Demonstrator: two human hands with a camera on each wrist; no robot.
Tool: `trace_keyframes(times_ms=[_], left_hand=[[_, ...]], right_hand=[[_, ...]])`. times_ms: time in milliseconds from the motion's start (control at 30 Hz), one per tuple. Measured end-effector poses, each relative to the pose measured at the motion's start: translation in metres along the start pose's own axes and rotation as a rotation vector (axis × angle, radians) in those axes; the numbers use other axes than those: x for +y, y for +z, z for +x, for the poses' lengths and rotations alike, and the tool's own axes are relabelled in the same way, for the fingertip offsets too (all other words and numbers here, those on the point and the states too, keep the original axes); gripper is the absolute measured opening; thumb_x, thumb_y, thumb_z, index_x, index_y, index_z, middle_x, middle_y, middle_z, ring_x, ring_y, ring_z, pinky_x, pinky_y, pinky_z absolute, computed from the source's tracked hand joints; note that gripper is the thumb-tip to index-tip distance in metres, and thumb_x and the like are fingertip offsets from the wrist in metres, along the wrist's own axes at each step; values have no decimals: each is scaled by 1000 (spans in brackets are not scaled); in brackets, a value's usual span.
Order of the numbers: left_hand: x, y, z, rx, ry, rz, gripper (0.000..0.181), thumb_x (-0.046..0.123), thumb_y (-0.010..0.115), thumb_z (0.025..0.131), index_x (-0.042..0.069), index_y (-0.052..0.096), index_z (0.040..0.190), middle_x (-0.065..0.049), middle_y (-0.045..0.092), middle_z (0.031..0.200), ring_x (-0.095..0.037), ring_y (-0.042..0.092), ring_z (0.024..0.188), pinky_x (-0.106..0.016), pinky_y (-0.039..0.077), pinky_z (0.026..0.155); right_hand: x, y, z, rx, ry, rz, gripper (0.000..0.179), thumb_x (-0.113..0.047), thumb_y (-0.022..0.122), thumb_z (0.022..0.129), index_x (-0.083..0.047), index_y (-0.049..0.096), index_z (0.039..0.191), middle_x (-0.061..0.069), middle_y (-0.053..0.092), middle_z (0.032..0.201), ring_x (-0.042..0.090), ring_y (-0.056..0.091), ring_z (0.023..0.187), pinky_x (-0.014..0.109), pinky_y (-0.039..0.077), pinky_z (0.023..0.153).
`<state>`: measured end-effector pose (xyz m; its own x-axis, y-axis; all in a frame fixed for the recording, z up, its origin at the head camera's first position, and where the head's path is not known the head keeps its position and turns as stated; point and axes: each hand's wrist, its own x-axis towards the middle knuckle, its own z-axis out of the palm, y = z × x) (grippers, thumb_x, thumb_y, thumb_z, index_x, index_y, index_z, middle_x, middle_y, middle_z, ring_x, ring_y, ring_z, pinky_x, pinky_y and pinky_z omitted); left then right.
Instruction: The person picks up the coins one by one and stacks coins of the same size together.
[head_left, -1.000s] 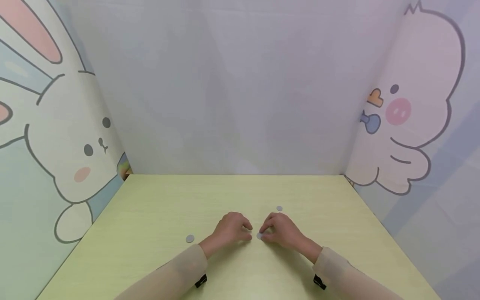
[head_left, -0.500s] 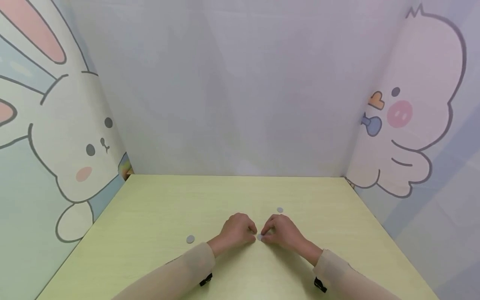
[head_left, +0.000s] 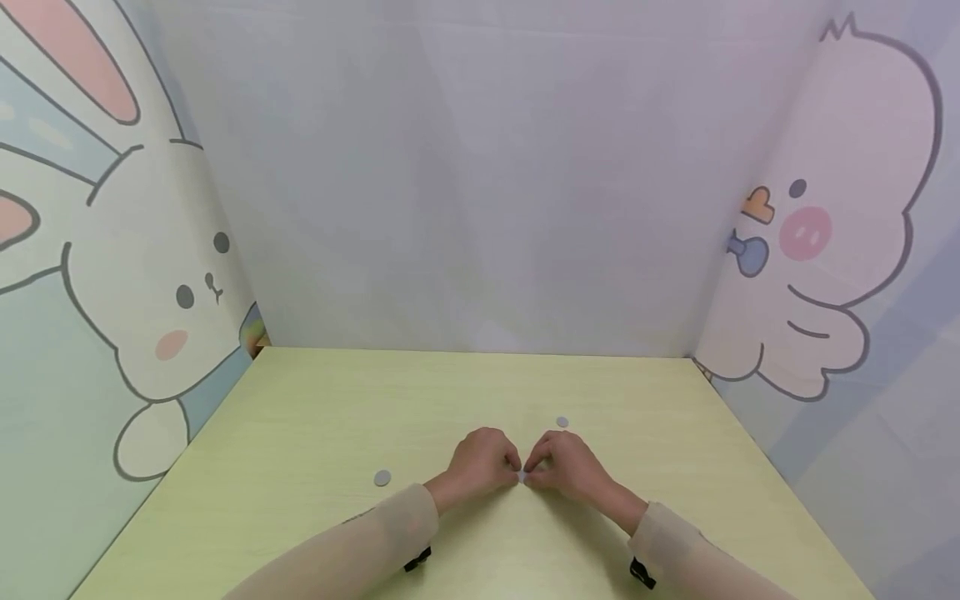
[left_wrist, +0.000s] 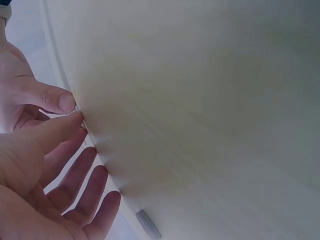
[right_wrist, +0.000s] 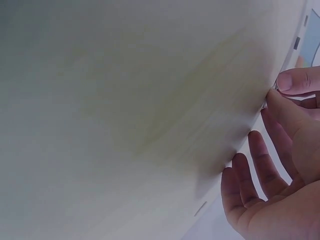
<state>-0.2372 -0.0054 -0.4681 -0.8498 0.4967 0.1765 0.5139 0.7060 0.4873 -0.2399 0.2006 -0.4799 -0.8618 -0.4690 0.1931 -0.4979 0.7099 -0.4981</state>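
Between my two hands, a small grey disc [head_left: 522, 477] lies at the tabletop, mostly covered by fingertips. My left hand [head_left: 480, 462] pinches its left edge between thumb and forefinger. From the other side my right hand [head_left: 566, 464] pinches it the same way, so the thumbs nearly meet. In the left wrist view, the other fingers of the left hand [left_wrist: 30, 170] are spread with tips on the table. The right wrist view has the fingers of the right hand [right_wrist: 285, 175] resting likewise. Whether the disc is coin or token cannot be told.
A second grey disc [head_left: 382, 477] lies flat to the left of the left hand. Beyond the right hand is a third disc [head_left: 562, 422]. The pale yellow table [head_left: 480, 383] ends at a plain backdrop [head_left: 465, 183], with cartoon-printed cloth at both sides.
My left hand has moved right and closed its thumb and forefinger onto the disc. The right hand has stayed at the disc; the other two discs lie where they were.
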Motion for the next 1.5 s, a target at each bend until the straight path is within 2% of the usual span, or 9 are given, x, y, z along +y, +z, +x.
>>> trace_keyframes(times_ms=[267, 500, 1100, 1400, 1500], left_hand=[[4, -2, -1, 13, 11, 53, 8, 17, 91, 83, 18, 85, 80, 11, 76, 83, -6, 65, 86, -26, 53, 77], [3, -2, 0, 36, 32, 60, 10, 17, 92, 82, 19, 84, 77, 11, 76, 81, -5, 64, 81, -23, 52, 71], [1, -2, -1, 47, 49, 117, 12, 18, 92, 82, 20, 82, 75, 13, 74, 77, -2, 60, 76, -21, 48, 65], [0, 3, 4, 35, 28, 132, 15, 20, 93, 82, 24, 81, 72, 15, 74, 77, 0, 59, 75, -20, 47, 63], [-1, 4, 4, 47, 37, 125, 16, 23, 93, 82, 24, 81, 72, 16, 73, 77, 0, 58, 73, -20, 46, 63]], right_hand=[[-1, 0, 0, 14, -17, 8, 10, -14, 93, 82, -20, 85, 82, -10, 74, 90, 10, 68, 88, 29, 55, 79], [-2, 1, 1, 13, -25, 2, 10, -14, 93, 82, -19, 85, 82, -11, 74, 89, 9, 68, 88, 29, 56, 79], [-2, 3, 3, 4, -27, -3, 10, -13, 93, 81, -20, 85, 81, -11, 74, 89, 10, 69, 88, 29, 55, 79], [2, -8, 1, -35, -98, -31, 9, -12, 92, 83, -16, 85, 88, -9, 76, 90, 10, 70, 88, 29, 56, 78], [6, -16, -2, -16, -91, -23, 11, -9, 90, 83, -14, 85, 91, -8, 78, 92, 14, 73, 88, 30, 58, 78]])
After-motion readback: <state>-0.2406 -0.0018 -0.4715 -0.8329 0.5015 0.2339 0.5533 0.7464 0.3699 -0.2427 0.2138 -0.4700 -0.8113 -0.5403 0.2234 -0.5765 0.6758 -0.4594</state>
